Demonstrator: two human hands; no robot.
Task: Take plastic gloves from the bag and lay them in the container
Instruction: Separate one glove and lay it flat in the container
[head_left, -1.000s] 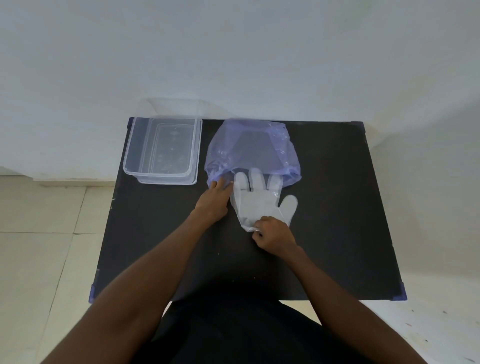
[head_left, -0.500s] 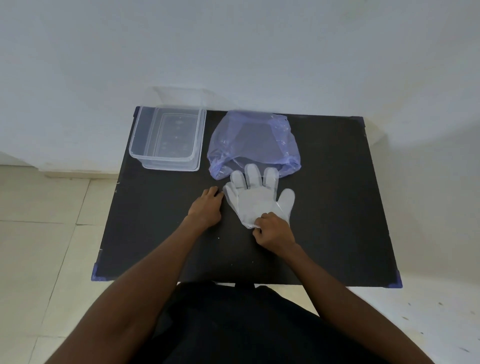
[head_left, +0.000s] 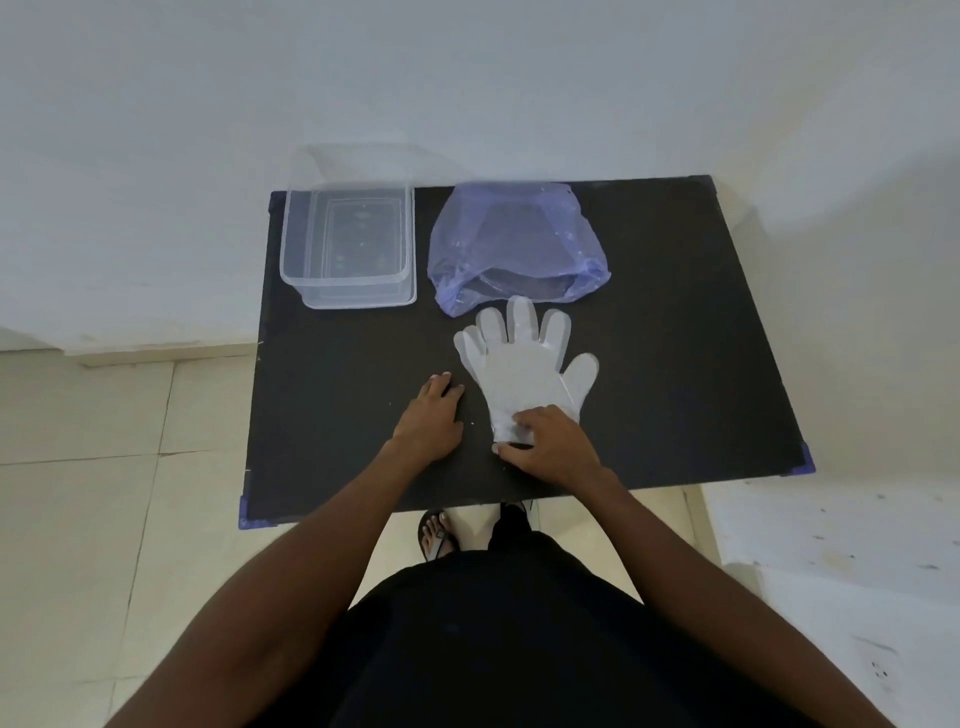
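Note:
A clear plastic glove (head_left: 522, 364) lies flat on the black table (head_left: 675, 338), fingers pointing away from me, fully outside the bag. My right hand (head_left: 545, 441) pinches the glove's cuff at its near end. My left hand (head_left: 428, 415) rests flat on the table just left of the glove, holding nothing. The purple translucent bag (head_left: 514, 244) lies behind the glove with its mouth facing me. The clear rectangular container (head_left: 348, 244) stands at the table's far left corner with nothing in it.
A white wall runs right behind the table's far edge. Tiled floor lies to the left, a pale speckled surface to the right. My sandalled foot (head_left: 434, 535) shows below the table's near edge.
The glove has slid toward me, out of the bag's mouth, pulled by my right hand. My left hand let go of the bag's edge and drew back onto the table.

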